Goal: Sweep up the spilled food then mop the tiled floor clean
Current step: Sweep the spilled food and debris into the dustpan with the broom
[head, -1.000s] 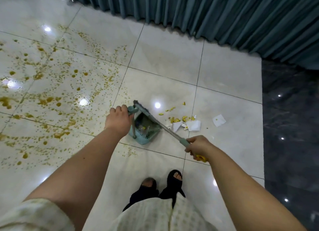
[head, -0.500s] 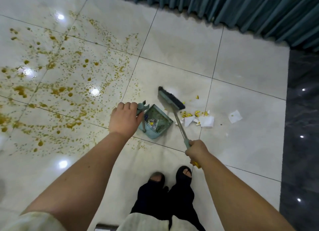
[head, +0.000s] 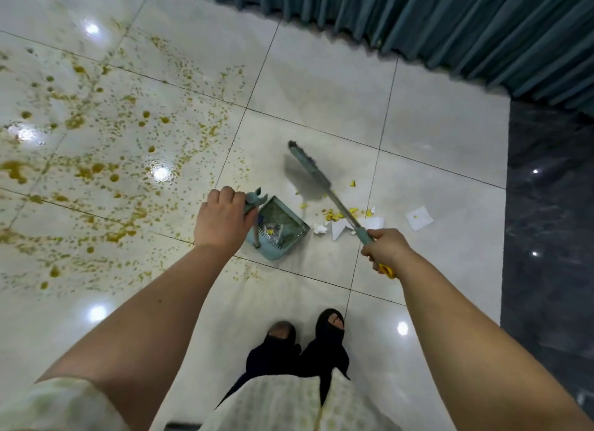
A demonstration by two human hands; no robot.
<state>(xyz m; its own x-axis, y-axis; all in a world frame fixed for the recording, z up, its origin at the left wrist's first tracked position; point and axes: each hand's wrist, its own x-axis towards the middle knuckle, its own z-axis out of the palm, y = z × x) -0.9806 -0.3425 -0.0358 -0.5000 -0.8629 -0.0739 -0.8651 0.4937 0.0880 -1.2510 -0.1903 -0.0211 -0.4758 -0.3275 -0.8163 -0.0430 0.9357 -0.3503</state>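
The left hand [head: 221, 220] is wrapping its fingers [head: 225, 195] around the top of the upright handle of the teal plastic dustpan [head: 277, 234], while the right hand [head: 384, 249] is clamping the teal handle of the long grey-headed broom [head: 316, 179].

The dustpan's open mouth is facing the small pile of yellow food bits [head: 336, 214] and torn white paper scraps [head: 340, 228] lying just beyond its lip. One white paper square [head: 418, 217] is sitting farther out on the same side.

The broom head appears lifted and blurred beyond the pile, so a fast stroke could be flicking pieces past the pan. On the pan's other side, the wide orange-brown splatter [head: 96, 160] is coating the glossy pale tiled floor [head: 321, 92]. Bristles crossing it would probably smear it, and the black slippers [head: 302, 343] nearby could slip on it.
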